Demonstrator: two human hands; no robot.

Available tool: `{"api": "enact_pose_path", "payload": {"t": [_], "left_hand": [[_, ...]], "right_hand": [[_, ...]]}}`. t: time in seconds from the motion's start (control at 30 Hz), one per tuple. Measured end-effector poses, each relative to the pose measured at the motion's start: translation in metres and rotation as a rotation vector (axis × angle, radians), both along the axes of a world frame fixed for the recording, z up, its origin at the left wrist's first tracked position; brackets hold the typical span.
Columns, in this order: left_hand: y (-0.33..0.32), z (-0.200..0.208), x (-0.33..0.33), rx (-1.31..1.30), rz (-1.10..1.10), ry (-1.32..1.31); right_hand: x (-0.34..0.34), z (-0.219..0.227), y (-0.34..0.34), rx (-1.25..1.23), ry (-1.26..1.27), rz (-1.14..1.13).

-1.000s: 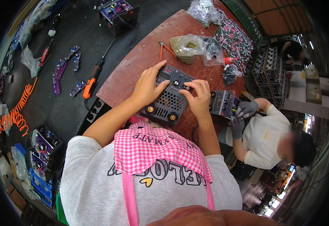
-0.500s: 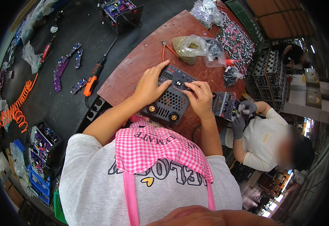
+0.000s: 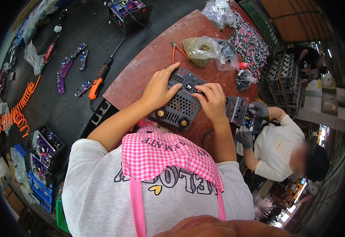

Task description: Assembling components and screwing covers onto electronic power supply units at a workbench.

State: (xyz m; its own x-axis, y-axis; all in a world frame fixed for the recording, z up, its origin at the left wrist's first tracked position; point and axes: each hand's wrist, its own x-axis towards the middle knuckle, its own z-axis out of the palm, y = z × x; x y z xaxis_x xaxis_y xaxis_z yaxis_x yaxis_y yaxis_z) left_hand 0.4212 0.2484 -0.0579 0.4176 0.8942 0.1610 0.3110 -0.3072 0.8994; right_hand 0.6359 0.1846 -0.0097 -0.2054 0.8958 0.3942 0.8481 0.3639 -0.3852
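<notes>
A black boxy unit (image 3: 176, 106) with a perforated front panel lies in front of me on the red-brown tabletop. Its panel bears a small display, a round knob (image 3: 188, 85) and two brass-centred sockets (image 3: 161, 113) at the near end. My left hand (image 3: 156, 89) rests along the unit's left side, fingers stretched out and thumb on the panel below the display. At the panel's right edge, my right hand (image 3: 213, 98) pinches a small black knob (image 3: 197, 90) between thumb and fingertips. The fingers partly cover that knob.
Orange-handled pliers (image 3: 175, 51), a bag of small brass-coloured parts (image 3: 196, 51) and a heap of wired pieces (image 3: 249, 43) lie beyond. An orange power screwdriver (image 3: 97, 82) and purple circuit boards (image 3: 65, 71) lie left. At right, a co-worker's gloved hands (image 3: 244, 136) work on a similar unit (image 3: 236, 108).
My right hand's fingers have closed in more around the small knob. My left hand stays in place. The co-worker's gloved hands have moved apart.
</notes>
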Motion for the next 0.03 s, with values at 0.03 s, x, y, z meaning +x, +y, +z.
{"api": "enact_pose_path", "payload": {"t": [0.03], "left_hand": [[0.0007,-0.0005,-0.0004,-0.001,0.004,0.0]], "right_hand": [[-0.0003,-0.0008,0.001,0.001,0.002,0.002]]}}
